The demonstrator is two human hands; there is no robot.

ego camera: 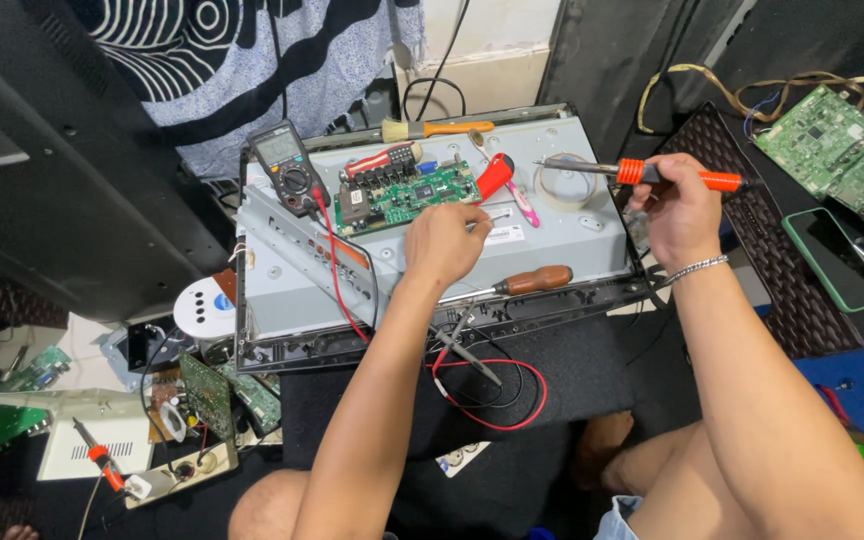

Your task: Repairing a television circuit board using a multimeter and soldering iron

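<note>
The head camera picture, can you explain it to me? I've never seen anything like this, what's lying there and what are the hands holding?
This is one view from a camera worn on a person's head, looking down at their own bare arms. On the floor lies a grey metal panel, the back of a flat screen, bearing a green circuit board. The right hand holds an orange-handled soldering iron in a closed grip, tip pointing left. The left hand rests on the panel just below the board, pinching something thin that I cannot make out. Nearby lie a black multimeter with red lead and a wooden-handled screwdriver.
</note>
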